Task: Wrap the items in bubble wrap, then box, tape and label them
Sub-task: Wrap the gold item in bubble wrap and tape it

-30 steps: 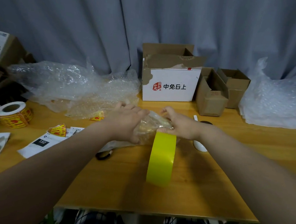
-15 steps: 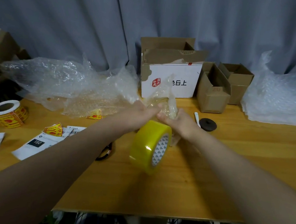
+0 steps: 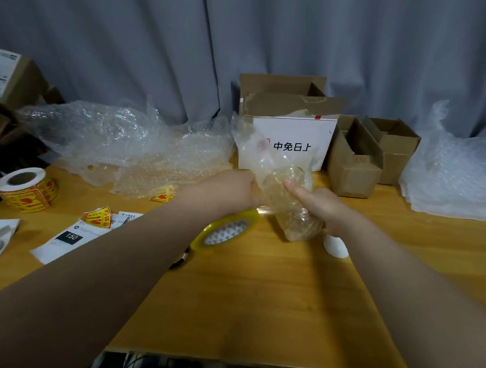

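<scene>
A bundle of bubble wrap around an item [image 3: 288, 198] stands tilted above the middle of the wooden table [image 3: 255, 314]. My left hand [image 3: 235, 190] grips its left side and my right hand [image 3: 318, 202] grips its right side, thumb pressed on the wrap. A loose tail of wrap sticks up toward the white box. A yellow tape roll [image 3: 224, 232] hangs low under my left hand, tilted almost flat, joined to the bundle by a strip of tape. Which fingers hold the roll is hidden.
A white printed box [image 3: 293, 147] with brown flaps and two small open cartons [image 3: 355, 163] stand at the back. Bubble wrap heaps lie at back left [image 3: 129, 144] and far right [image 3: 460, 181]. A sticker roll [image 3: 25, 190], labels [image 3: 71, 238] and a white object [image 3: 336, 245] lie around.
The bundle has been turned from lying sideways to standing tilted, its loose end now up. The tape roll swung from upright on edge down to nearly flat under my left hand.
</scene>
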Action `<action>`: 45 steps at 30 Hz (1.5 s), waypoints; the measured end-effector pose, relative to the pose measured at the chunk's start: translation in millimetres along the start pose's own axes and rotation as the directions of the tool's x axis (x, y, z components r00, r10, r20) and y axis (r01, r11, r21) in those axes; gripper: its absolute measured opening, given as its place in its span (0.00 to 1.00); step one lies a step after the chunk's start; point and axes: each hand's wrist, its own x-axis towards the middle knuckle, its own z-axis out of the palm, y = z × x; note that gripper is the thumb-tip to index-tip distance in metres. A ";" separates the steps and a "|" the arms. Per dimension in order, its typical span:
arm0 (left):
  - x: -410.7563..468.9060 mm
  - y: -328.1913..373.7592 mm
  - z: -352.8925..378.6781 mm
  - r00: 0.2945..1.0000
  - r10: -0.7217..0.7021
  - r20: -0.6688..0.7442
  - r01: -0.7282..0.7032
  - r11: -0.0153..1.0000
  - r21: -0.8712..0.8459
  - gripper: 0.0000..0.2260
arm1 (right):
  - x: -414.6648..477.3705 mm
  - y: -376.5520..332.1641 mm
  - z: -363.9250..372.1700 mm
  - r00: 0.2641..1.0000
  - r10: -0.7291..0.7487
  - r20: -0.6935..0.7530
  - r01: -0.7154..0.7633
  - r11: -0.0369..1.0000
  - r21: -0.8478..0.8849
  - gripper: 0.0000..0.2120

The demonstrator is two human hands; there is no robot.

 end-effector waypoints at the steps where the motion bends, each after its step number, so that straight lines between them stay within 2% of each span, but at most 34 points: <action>1: 4.9 2.7 0.7 1.000 -0.002 0.022 0.000 0.997 0.077 0.16 | -1.0 0.1 -1.5 1.000 -0.004 -0.011 0.004 0.999 -0.040 0.46; 4: 16.8 6.7 2.2 0.999 -0.012 0.036 0.006 0.986 0.165 0.16 | -0.8 -0.6 -4.9 0.999 0.002 -0.045 -0.009 0.989 -0.145 0.43; 5: 19.6 6.2 2.0 1.000 -0.018 0.026 0.013 0.984 0.176 0.16 | -0.5 -4.0 -2.3 0.997 -0.012 -0.082 -0.008 0.970 -0.243 0.44; 7: 21.9 2.5 1.2 0.999 -0.031 0.010 0.029 0.987 0.160 0.16 | 3.3 -11.7 3.9 0.973 -0.107 -0.207 -0.013 0.862 -0.507 0.45; 8: 22.5 -0.4 1.4 0.999 -0.035 0.001 0.035 0.992 0.125 0.15 | 4.6 -15.5 8.0 0.948 -0.163 -0.274 -0.020 0.827 -0.561 0.45; 10: 22.0 -7.2 2.5 0.999 -0.031 -0.040 0.032 0.999 0.028 0.14 | 3.8 -21.4 18.7 0.915 -0.226 -0.335 -0.008 0.819 -0.574 0.45; 14: 17.8 -20.3 4.4 0.994 -0.028 -0.108 0.018 0.995 -0.095 0.14 | -1.5 -9.0 35.5 0.923 -0.270 -0.274 0.047 0.785 -0.617 0.42; 17: 12.1 -28.3 3.4 0.996 -0.023 -0.089 0.007 0.985 -0.171 0.17 | -4.4 1.2 35.1 0.903 -0.340 -0.264 0.090 0.750 -0.655 0.49; 21: 5.3 -31.2 6.7 0.992 -0.021 -0.127 -0.029 0.924 -0.382 0.18 | 4.1 1.5 24.9 0.920 -0.280 -0.274 0.064 0.798 -0.600 0.50; 25: 3.3 -29.2 13.2 0.976 -0.005 -0.216 -0.083 0.915 -0.396 0.20 | 4.4 0.5 20.7 0.922 -0.286 -0.261 0.081 0.802 -0.592 0.50; 28: 4.4 -34.7 5.4 0.968 -0.015 -0.249 -0.099 0.893 -0.440 0.16 | 0.4 -1.5 26.8 0.928 -0.296 -0.225 0.119 0.810 -0.575 0.50; 32: 7.1 -45.5 -7.8 0.968 -0.003 -0.249 -0.094 0.923 -0.374 0.14 | 4.1 -9.5 45.1 0.939 -0.272 -0.209 0.086 0.778 -0.623 0.49; 36: 9.7 -55.6 -8.9 0.966 -0.004 -0.259 -0.094 0.926 -0.366 0.14 | 9.0 -18.6 57.4 0.937 -0.257 -0.237 0.041 0.754 -0.656 0.46; 39: 11.0 -62.0 -5.5 0.966 0.006 -0.260 -0.102 0.928 -0.358 0.15 | 7.1 -16.3 59.3 0.919 -0.325 -0.224 0.107 0.752 -0.651 0.40; 40: 11.4 -64.0 -4.7 0.966 0.003 -0.257 -0.100 0.927 -0.362 0.15 | 3.0 -15.6 57.9 0.891 -0.387 -0.237 0.154 0.750 -0.643 0.38; 41: 12.0 -66.2 -4.0 0.966 -0.002 -0.258 -0.097 0.923 -0.373 0.15 | -3.0 -14.9 56.5 0.826 -0.496 -0.267 0.241 0.739 -0.629 0.35; 43: 12.1 -68.6 -3.8 0.964 -0.006 -0.267 -0.099 0.920 -0.379 0.13 | -22.3 -14.2 57.0 0.579 -0.762 -0.289 0.519 0.618 -0.590 0.21; 44: 11.9 -68.8 -3.8 0.962 0.004 -0.274 -0.108 0.924 -0.367 0.12 | -33.4 -13.4 59.6 0.493 -0.840 -0.225 0.630 0.523 -0.574 0.13; 45: 12.0 -68.8 -3.6 0.960 0.019 -0.281 -0.121 0.928 -0.351 0.11 | -44.9 -12.0 64.1 0.477 -0.875 -0.079 0.708 0.436 -0.556 0.11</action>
